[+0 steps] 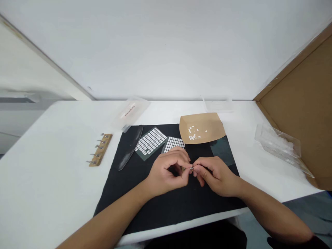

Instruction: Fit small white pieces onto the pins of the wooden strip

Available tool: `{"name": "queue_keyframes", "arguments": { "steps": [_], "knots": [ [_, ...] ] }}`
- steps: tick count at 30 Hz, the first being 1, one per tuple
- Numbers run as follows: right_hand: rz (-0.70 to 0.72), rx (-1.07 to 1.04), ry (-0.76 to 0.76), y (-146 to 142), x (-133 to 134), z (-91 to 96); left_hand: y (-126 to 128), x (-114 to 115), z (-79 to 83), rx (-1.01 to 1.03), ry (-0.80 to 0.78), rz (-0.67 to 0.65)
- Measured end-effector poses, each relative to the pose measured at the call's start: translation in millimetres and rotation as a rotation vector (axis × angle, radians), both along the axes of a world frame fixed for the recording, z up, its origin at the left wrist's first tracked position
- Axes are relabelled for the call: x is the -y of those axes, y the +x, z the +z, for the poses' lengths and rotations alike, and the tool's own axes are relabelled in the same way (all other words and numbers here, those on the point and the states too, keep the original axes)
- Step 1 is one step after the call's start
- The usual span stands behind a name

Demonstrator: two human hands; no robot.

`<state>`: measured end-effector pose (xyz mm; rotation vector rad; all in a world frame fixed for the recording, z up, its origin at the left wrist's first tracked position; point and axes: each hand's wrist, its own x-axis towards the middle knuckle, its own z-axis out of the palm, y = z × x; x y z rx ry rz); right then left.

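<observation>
My left hand (169, 170) is closed in a pinch, thumb and forefinger pressed on a small shiny metal piece (191, 168). My right hand (216, 175) meets it from the other side, its thumb and fingers pinched together at the same piece. The piece is mostly covered by fingertips, so its kind does not show. Both hands are held over a black cloth (166, 211). Just beyond my left hand lie two dark green cards with rows of white oval stickers, the nearer card (174, 142) partly hidden by that hand and the other card (151, 142) farther left.
A brown paper tray (214, 126) holds several small white pieces. Left of the cards lies a long dark curved object (131, 148). A wooden block (101, 150) with several metal pieces, a clear bag (132, 110) and a clear plastic box (278, 141) surround the cloth.
</observation>
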<state>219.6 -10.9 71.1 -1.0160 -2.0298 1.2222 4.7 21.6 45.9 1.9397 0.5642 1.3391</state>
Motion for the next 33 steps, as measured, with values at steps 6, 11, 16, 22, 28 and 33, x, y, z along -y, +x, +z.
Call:
{"name": "queue_keyframes", "arguments": {
  "steps": [6, 11, 16, 22, 28, 33],
  "knots": [
    [-0.005, -0.069, -0.174, 2.0, 0.1, 2.2, 0.0, 0.0, -1.0, 0.039, -0.045, -0.037],
    [-0.002, -0.09, -0.232, 1.6, -1.0, 2.6, 0.1, 0.4, -1.0, 0.038, -0.043, -0.03],
    [-0.006, -0.076, -0.238, 0.3, -0.9, 3.3, 0.1, 1.6, -0.4, 0.021, -0.05, 0.001],
    [0.0, -0.055, -0.256, 1.3, 0.1, 5.1, -0.2, 2.2, 1.1, 0.009, -0.05, -0.02],
    [0.012, -0.08, -0.356, 2.6, -0.2, 4.3, -0.3, 2.8, 1.4, 0.019, -0.079, -0.056],
    [0.051, -0.206, -0.529, 3.1, 1.3, 3.3, 0.3, 5.8, 0.4, 0.056, -0.143, -0.09]
  ]
}}
